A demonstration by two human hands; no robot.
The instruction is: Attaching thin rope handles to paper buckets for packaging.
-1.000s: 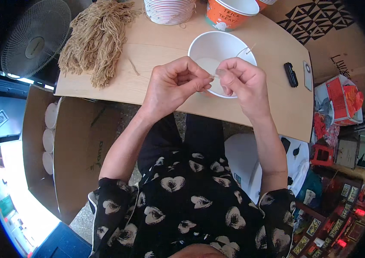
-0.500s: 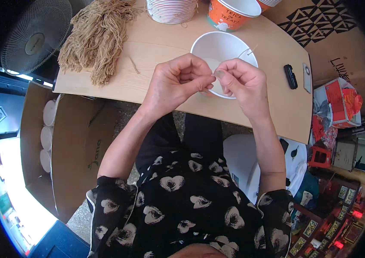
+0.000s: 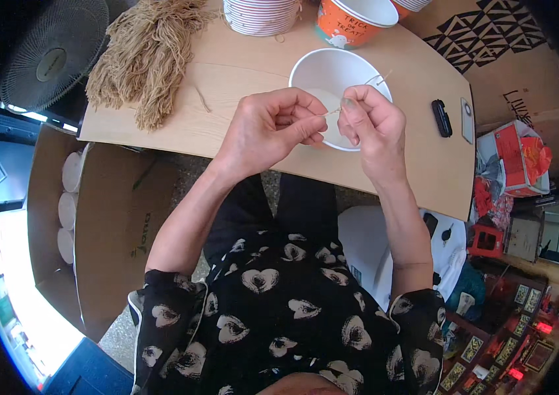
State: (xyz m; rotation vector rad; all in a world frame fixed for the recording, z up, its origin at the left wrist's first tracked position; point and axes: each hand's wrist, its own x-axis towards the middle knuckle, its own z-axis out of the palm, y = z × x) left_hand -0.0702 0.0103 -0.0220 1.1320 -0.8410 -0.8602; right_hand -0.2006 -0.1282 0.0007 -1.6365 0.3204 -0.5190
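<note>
A thin tan strand stretches between two pinching hands at upper centre of the frame, directly over a white paper bowl, a placing that seems meant to keep the work close to the bowl's rim, where a fine wire or thread end sticks out. The left hand closes thumb and forefinger on one end of the strand; the right hand nips the other end, its remaining fingers curled in. Both hover above the near edge of the wooden tabletop. A bundle of tan fibre lies at upper left, within reach as stock. A stack of paper bowls and an orange printed cup line the top edge; a small black device rests to the right. Against the frames a second and half a second earlier, the hands hold the same spot over the bowl, the pinch barely shifted.
</note>
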